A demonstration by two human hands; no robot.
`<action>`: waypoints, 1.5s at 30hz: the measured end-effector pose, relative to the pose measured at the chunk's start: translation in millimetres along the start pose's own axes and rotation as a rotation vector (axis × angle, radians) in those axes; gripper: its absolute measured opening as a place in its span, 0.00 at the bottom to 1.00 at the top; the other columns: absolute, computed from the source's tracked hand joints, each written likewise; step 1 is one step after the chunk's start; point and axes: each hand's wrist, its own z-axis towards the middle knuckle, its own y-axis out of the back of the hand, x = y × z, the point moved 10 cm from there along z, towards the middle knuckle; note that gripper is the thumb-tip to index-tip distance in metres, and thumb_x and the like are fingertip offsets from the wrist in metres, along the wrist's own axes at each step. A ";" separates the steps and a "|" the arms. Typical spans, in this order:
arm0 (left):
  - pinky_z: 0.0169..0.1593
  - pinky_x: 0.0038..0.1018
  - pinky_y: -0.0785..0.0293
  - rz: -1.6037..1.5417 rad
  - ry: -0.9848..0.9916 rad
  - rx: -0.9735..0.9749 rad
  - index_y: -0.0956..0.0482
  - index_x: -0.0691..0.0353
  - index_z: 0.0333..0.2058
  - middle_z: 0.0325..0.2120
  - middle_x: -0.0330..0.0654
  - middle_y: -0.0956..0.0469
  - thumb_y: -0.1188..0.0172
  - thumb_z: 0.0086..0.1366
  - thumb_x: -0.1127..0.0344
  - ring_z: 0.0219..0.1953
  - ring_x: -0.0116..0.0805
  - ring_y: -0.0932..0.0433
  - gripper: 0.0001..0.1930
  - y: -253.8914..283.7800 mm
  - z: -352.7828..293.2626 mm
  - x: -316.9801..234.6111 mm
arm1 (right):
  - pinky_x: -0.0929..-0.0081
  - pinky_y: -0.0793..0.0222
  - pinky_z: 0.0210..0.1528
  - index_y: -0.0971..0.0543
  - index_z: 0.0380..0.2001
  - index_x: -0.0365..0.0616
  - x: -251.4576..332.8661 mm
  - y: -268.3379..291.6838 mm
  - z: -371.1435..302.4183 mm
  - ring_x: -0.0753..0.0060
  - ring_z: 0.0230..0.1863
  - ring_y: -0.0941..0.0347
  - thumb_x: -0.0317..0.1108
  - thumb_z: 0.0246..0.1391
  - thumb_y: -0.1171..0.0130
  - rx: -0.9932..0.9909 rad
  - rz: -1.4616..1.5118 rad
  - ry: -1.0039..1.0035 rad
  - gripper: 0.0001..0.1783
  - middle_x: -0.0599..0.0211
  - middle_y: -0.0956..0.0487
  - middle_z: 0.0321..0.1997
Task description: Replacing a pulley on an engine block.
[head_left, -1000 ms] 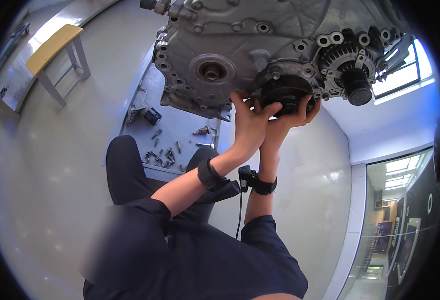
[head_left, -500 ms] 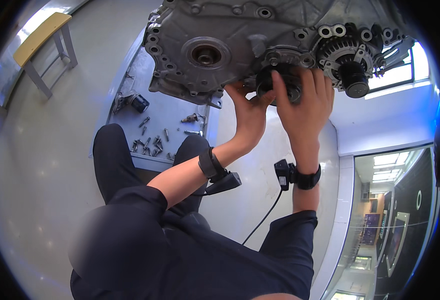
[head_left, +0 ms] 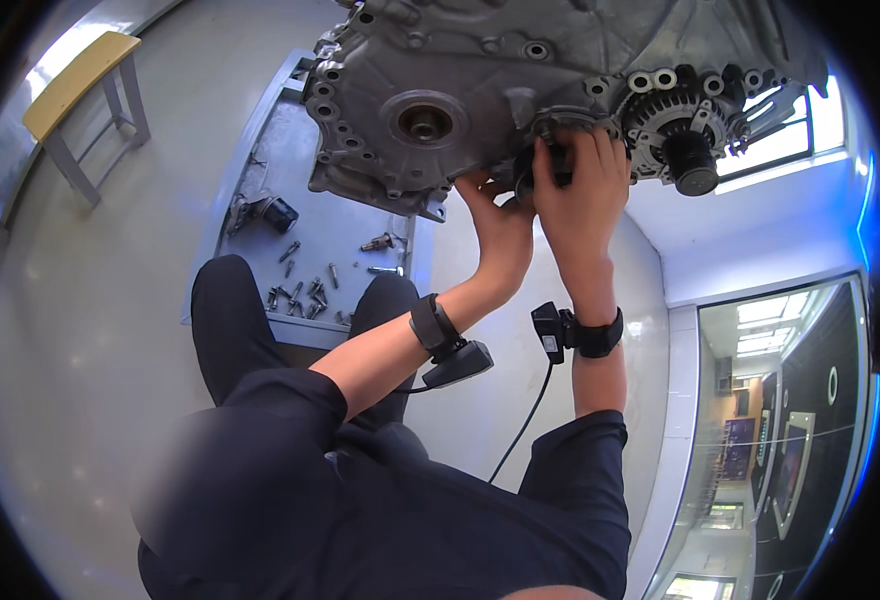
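Observation:
A large grey metal engine casing (head_left: pixel 500 75) fills the top of the head view. At its lower edge sits a dark, round, pulley-like part (head_left: pixel 526 172), mostly hidden by my hands. My right hand (head_left: pixel 587 190) curls over its right side, thumb across the front and fingers bent on the upper edge. From the lower left, my left hand (head_left: pixel 502 232) grips it with the thumb against its underside; those fingertips disappear behind the casing. Right of my hands is an alternator (head_left: pixel 678 135) with a black cylindrical pulley (head_left: pixel 691 165).
Below the casing, a grey metal tray table (head_left: pixel 310 240) holds several loose bolts (head_left: pixel 300 297), a black cylindrical part with a bracket (head_left: pixel 278 213) and a brass-coloured fitting (head_left: pixel 378 242). A yellow-topped stool (head_left: pixel 85 85) stands far left. A cable (head_left: pixel 522 435) hangs from my right wrist device.
My right hand has shifted left over the dark round part, its fingers now closer together and bent more. My left hand stays nearly in place. The view has turned slightly.

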 end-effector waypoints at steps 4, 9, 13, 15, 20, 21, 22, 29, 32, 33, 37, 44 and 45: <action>0.45 0.29 0.22 -0.112 0.077 -0.006 0.51 0.59 0.58 0.52 0.48 0.42 0.45 0.52 0.88 0.53 0.39 0.33 0.37 -2.0 -2.7 1.1 | 0.63 0.40 0.39 0.22 0.29 0.46 2.9 3.7 3.4 0.61 0.36 0.29 0.35 0.47 0.34 0.021 -0.010 -0.003 0.08 0.71 0.24 0.31; 0.42 0.28 0.22 -0.135 0.074 -0.019 0.50 0.58 0.56 0.52 0.47 0.42 0.45 0.53 0.87 0.53 0.39 0.33 0.36 0.5 -3.0 6.2 | 0.63 0.40 0.37 0.22 0.26 0.47 8.1 2.7 3.8 0.61 0.34 0.29 0.36 0.49 0.34 0.023 -0.129 0.047 0.08 0.71 0.24 0.28; 0.43 0.31 0.21 -0.156 0.052 -0.043 0.48 0.57 0.55 0.51 0.50 0.40 0.41 0.54 0.85 0.53 0.40 0.33 0.34 8.2 -2.0 6.7 | 0.62 0.39 0.35 0.22 0.24 0.45 13.7 -6.5 3.9 0.59 0.32 0.29 0.39 0.50 0.32 0.006 -0.212 0.120 0.11 0.68 0.24 0.27; 0.42 0.31 0.19 -0.212 0.044 -0.051 0.50 0.58 0.56 0.51 0.48 0.41 0.39 0.52 0.86 0.52 0.41 0.32 0.37 -1.3 -1.3 7.8 | 0.62 0.38 0.34 0.22 0.25 0.45 4.1 0.8 7.3 0.58 0.31 0.29 0.40 0.49 0.31 -0.013 -0.133 0.128 0.13 0.67 0.24 0.28; 0.45 0.31 0.20 -0.323 0.211 -0.153 0.48 0.58 0.55 0.49 0.49 0.39 0.29 0.42 0.83 0.52 0.41 0.32 0.45 6.8 -1.1 21.4 | 0.63 0.34 0.33 0.20 0.29 0.46 -2.1 3.8 3.2 0.59 0.28 0.29 0.42 0.46 0.27 -0.161 0.033 0.159 0.14 0.68 0.22 0.30; 0.45 0.31 0.20 -0.314 0.217 -0.171 0.48 0.58 0.55 0.49 0.49 0.39 0.29 0.42 0.83 0.52 0.41 0.32 0.45 5.2 -4.0 21.3 | 0.64 0.33 0.32 0.19 0.26 0.47 -7.6 4.5 2.8 0.60 0.28 0.29 0.42 0.47 0.27 -0.127 0.008 0.114 0.13 0.69 0.22 0.29; 0.46 0.31 0.21 -0.303 0.209 -0.169 0.48 0.58 0.54 0.49 0.49 0.38 0.29 0.42 0.82 0.51 0.41 0.31 0.44 2.8 -6.4 19.3 | 0.64 0.33 0.32 0.19 0.26 0.47 -9.7 3.9 3.0 0.60 0.28 0.29 0.42 0.47 0.27 -0.112 0.019 0.107 0.13 0.69 0.22 0.29; 0.42 0.31 0.22 -0.311 0.096 -0.181 0.48 0.60 0.52 0.48 0.51 0.37 0.32 0.45 0.83 0.49 0.42 0.28 0.40 2.6 -10.0 10.4 | 0.64 0.33 0.32 0.17 0.23 0.49 -24.1 -7.2 2.0 0.62 0.31 0.29 0.49 0.47 0.27 -0.122 -0.055 -0.007 0.16 0.72 0.22 0.27; 0.44 0.31 0.23 -0.319 0.091 -0.221 0.47 0.61 0.50 0.46 0.48 0.38 0.32 0.44 0.82 0.48 0.41 0.28 0.38 8.1 -6.6 18.2 | 0.64 0.32 0.35 0.17 0.24 0.50 -8.8 3.9 -2.7 0.61 0.33 0.28 0.49 0.45 0.27 -0.276 -0.009 0.119 0.16 0.72 0.21 0.32; 0.42 0.31 0.23 -0.306 0.105 -0.248 0.47 0.62 0.49 0.45 0.47 0.38 0.31 0.45 0.82 0.47 0.40 0.27 0.37 11.3 -8.1 23.3 | 0.63 0.32 0.37 0.17 0.25 0.51 -8.8 0.6 -3.1 0.60 0.35 0.28 0.50 0.45 0.26 -0.257 -0.044 0.147 0.16 0.72 0.21 0.33; 0.40 0.29 0.24 -0.181 0.199 -0.283 0.40 0.67 0.49 0.43 0.47 0.33 0.32 0.49 0.78 0.42 0.38 0.24 0.31 19.3 -11.4 35.2 | 0.63 0.32 0.39 0.16 0.27 0.50 -26.3 -6.6 -6.7 0.58 0.38 0.28 0.49 0.44 0.25 -0.260 -0.021 0.071 0.16 0.71 0.22 0.34; 0.37 0.27 0.24 0.110 0.191 0.131 0.31 0.73 0.52 0.37 0.49 0.20 0.49 0.69 0.64 0.35 0.31 0.21 0.19 -13.9 -11.1 13.3 | 0.64 0.32 0.40 0.15 0.28 0.50 -22.2 -1.5 -8.0 0.59 0.39 0.29 0.48 0.43 0.25 -0.263 -0.100 0.110 0.16 0.71 0.23 0.36; 0.37 0.27 0.24 0.070 0.209 0.142 0.31 0.73 0.52 0.38 0.49 0.20 0.48 0.69 0.64 0.35 0.32 0.21 0.19 -15.5 -12.1 12.2 | 0.63 0.32 0.40 0.15 0.28 0.51 -21.5 0.0 -8.7 0.59 0.39 0.29 0.48 0.43 0.25 -0.264 -0.057 0.138 0.16 0.70 0.22 0.36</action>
